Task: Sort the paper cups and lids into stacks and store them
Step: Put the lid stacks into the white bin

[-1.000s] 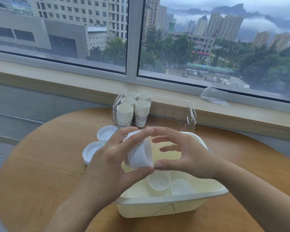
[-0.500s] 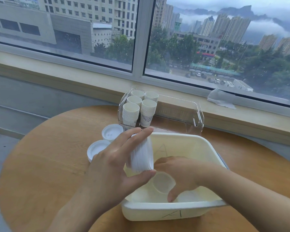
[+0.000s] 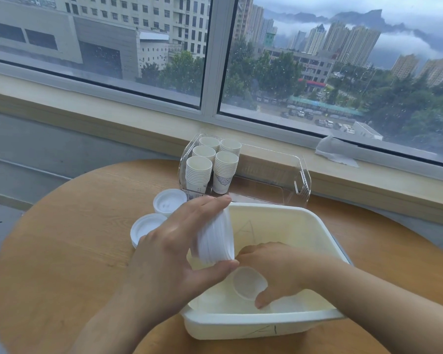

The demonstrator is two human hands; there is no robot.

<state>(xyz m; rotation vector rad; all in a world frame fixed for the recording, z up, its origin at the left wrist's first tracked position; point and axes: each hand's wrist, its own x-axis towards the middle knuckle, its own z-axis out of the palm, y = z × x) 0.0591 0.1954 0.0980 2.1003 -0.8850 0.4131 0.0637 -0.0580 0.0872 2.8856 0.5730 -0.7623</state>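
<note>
Nearest to us, the cream plastic bin (image 3: 253, 325) sits on the round wooden table (image 3: 62, 251), with a hand-drawn mark on its front wall. Our right hand (image 3: 274, 269) reaches down into the bin. Its fingers are curled around a loose lid (image 3: 247, 283) lying on the bin floor: the fingertips (image 3: 262, 301) press at the lid's near edge, and the thumb side lies at its far edge. A second loose lid (image 3: 287, 306) lies just to the right of those fingertips, partly hidden by the hand.

Our left hand (image 3: 174, 254) is held above the bin's left wall and grips a stack of lids (image 3: 216, 238), turned on its side. The thumb (image 3: 215, 268) clamps the stack from below and the extended fingers (image 3: 205, 204) clamp it from above. The stack's open face points toward the right hand, and its lower edge sits just above the right hand's knuckles.

Beyond the left fingers, two further lid stacks rest on the table: the nearer lid stack (image 3: 145, 227) is partly covered by the left hand, and the farther lid stack (image 3: 169, 201) stands just behind it.

Beyond the left fingertips, a clear acrylic organizer (image 3: 302, 180) stands at the table's far edge. Its left end holds five stacks of paper cups (image 3: 211, 166), upright and packed close together.

Farthest out, a crumpled tissue (image 3: 336, 152) lies on the window sill (image 3: 113, 118).
</note>
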